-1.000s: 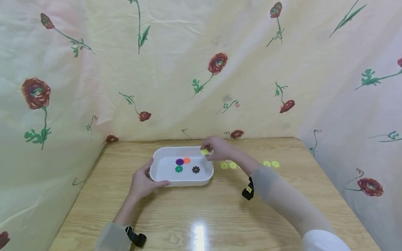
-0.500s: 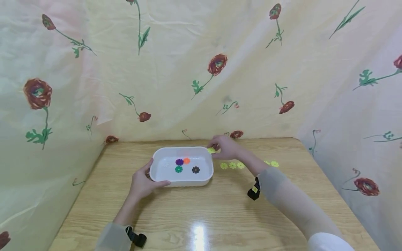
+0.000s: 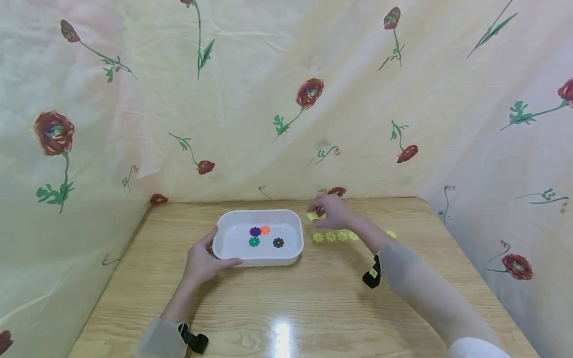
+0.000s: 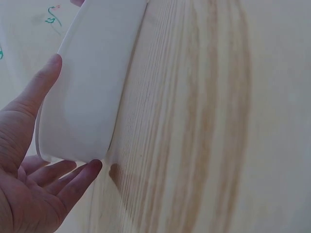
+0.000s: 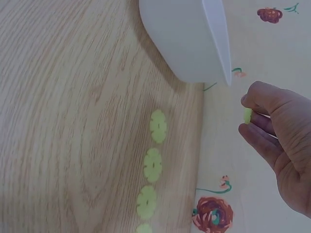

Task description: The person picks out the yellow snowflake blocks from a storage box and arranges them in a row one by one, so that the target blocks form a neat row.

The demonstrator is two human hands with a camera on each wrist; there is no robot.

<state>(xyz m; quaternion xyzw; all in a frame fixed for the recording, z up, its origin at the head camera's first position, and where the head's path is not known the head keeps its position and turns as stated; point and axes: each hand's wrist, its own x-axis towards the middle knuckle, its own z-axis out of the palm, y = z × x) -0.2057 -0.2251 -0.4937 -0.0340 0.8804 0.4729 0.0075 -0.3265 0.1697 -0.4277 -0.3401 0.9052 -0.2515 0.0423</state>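
My left hand (image 3: 203,261) grips the left end of a white plastic tub (image 3: 268,262), thumb along the front rim and fingers around the end; the left wrist view shows the thumb (image 4: 41,80) at the rim. Inside the tub lie a purple snowflake disc (image 3: 255,231), an orange one (image 3: 265,229), a green one (image 3: 254,241) and a black one (image 3: 278,242). Just beyond the tub's right end, my right hand (image 3: 331,213) pinches a yellow snowflake disc (image 5: 247,115) between thumb and fingers, raised above the table.
A row of several yellow snowflake discs (image 3: 330,236) runs rightward from the tub along the wooden table (image 3: 250,303), partly hidden by the right forearm. Flower-printed cloth (image 3: 250,99) hangs behind the table and at both sides.
From over the tub's right end, my right hand has moved right, past the rim, still pinching the yellow disc. My left hand and the tub have stayed in place.
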